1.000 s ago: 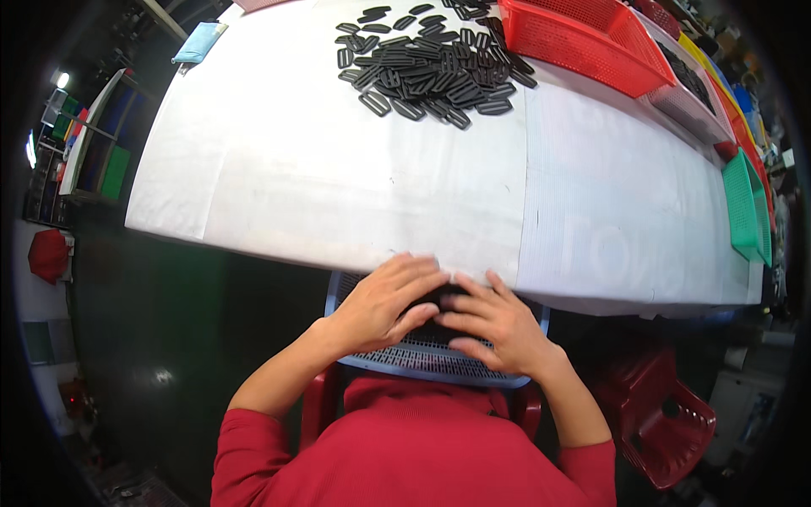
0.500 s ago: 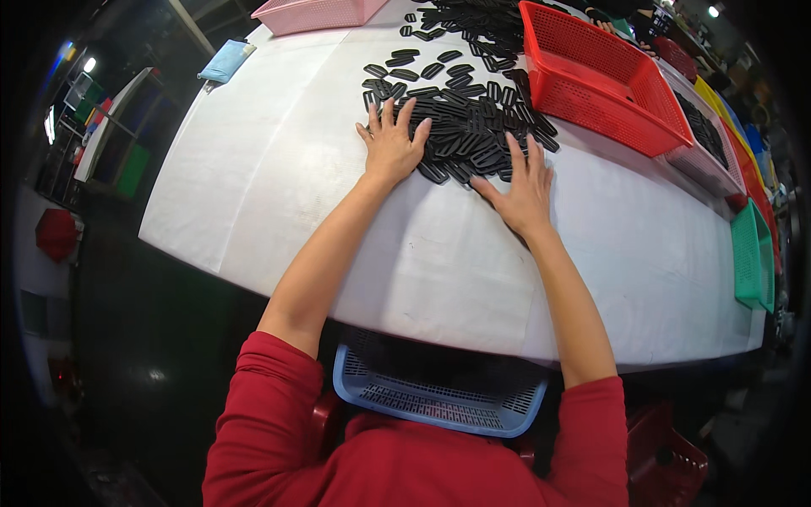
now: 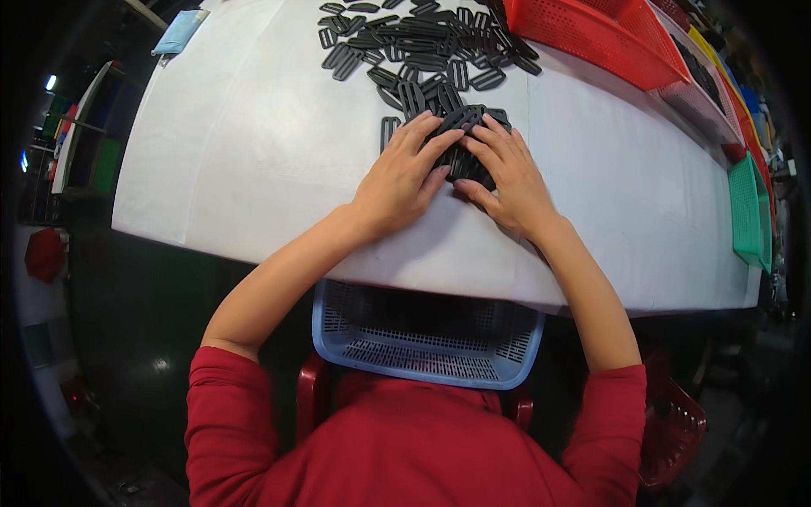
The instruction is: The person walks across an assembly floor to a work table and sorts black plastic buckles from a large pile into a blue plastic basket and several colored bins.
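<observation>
A bunch of black plastic slide buckles (image 3: 460, 156) is gathered between my two hands on the white table (image 3: 245, 160). From the left, my left hand (image 3: 395, 176) curls its fingers over the bunch. My right hand (image 3: 515, 182) closes on it from the right, the fingertips of both hands nearly meeting on top. The fingers hide part of the bunch. A trail of slide buckles (image 3: 411, 97) runs from it to a wider scatter of slide buckles (image 3: 422, 42) farther back. One upright slide buckle (image 3: 389, 131) lies beside my left fingers.
Below the table's front edge, a blue basket (image 3: 422, 376) sits at my lap. At the back right stand a red basket (image 3: 591, 46) and a pink basket (image 3: 705, 114) holding black pieces. A green basket (image 3: 748, 211) is at the right edge, a light blue packet (image 3: 179, 32) at the far left.
Both hands have come nearer to me and together, dragging a bunch of slide buckles off the front of the pile. The view has shifted, so the back of the table shows less.
</observation>
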The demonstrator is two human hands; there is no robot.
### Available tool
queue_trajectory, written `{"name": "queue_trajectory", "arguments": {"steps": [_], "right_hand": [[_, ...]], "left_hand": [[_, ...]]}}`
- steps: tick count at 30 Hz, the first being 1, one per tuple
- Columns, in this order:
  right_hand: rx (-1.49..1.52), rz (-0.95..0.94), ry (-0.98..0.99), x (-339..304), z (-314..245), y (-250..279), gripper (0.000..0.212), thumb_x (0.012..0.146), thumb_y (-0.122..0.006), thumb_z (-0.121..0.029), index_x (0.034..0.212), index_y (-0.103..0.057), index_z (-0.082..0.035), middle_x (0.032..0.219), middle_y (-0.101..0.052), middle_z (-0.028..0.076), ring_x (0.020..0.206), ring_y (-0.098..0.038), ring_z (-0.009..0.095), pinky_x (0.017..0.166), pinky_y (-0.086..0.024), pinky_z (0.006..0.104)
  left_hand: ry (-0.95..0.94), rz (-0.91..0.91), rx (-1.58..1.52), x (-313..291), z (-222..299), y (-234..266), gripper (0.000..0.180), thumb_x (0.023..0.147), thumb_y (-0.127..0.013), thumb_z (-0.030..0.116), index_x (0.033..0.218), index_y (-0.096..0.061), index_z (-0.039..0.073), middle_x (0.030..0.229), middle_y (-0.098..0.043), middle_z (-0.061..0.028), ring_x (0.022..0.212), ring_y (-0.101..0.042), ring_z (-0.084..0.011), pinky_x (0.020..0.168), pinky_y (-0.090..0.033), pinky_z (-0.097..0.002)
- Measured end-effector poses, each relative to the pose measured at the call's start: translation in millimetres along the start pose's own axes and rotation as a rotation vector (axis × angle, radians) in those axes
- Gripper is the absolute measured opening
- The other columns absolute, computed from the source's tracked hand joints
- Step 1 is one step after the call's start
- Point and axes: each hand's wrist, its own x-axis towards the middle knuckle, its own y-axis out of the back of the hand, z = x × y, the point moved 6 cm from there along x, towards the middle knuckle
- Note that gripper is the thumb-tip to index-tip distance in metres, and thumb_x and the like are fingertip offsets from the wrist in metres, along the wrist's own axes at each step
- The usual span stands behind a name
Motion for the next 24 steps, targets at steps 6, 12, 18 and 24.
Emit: {"name": "queue_trajectory", "arguments": {"steps": [6,12,18,24], "right_hand": [[0.035,0.004,-0.016,-60.6,-21.4,27.7,0.046,0.083,-0.068,-0.031,0.124,-0.058,-0.013,0.134,-0.05,0.01,0.134,-0.038,0.03,0.11,-0.027,0.0523],[-0.032,0.116,-0.168,-87.9,-15.9,48.9,0.04,0.08,-0.071,-0.022,0.119,-0.063,-0.016,0.131,-0.054,0.006,0.13,-0.044,0.029,0.108,-0.029,0.0537],[-0.013,0.22,-0.017,-57.0,-62.9,39.1,0.033,0.079,-0.07,-0.016,0.111,-0.065,-0.012,0.121,-0.06,0.002,0.12,-0.051,0.024,0.107,-0.032,0.051],[-0.168,0.199,-0.017,-33.1,-51.4,22.3,0.029,0.08,-0.067,-0.011,0.11,-0.066,-0.013,0.114,-0.063,-0.001,0.115,-0.054,0.019,0.108,-0.032,0.0507]], "left_hand": [[0.017,-0.21,0.06,-40.9,46.0,-0.2,0.043,0.085,-0.059,0.003,0.127,-0.054,0.011,0.132,-0.047,-0.0143,0.129,-0.041,-0.0345,0.107,-0.024,-0.0624],[0.003,-0.06,0.165,-62.6,58.1,24.0,0.036,0.08,-0.066,0.0,0.114,-0.063,0.01,0.126,-0.055,-0.0115,0.123,-0.048,-0.0322,0.105,-0.033,-0.0553],[0.137,0.129,0.136,-65.8,40.7,41.3,0.036,0.076,-0.069,0.0,0.111,-0.065,0.005,0.109,-0.063,-0.01,0.099,-0.057,-0.0284,0.085,-0.047,-0.0371],[0.065,0.036,0.294,-65.0,50.9,26.2,0.037,0.076,-0.073,0.011,0.112,-0.066,0.008,0.111,-0.061,-0.0039,0.098,-0.055,-0.0238,0.085,-0.044,-0.0358]]}}
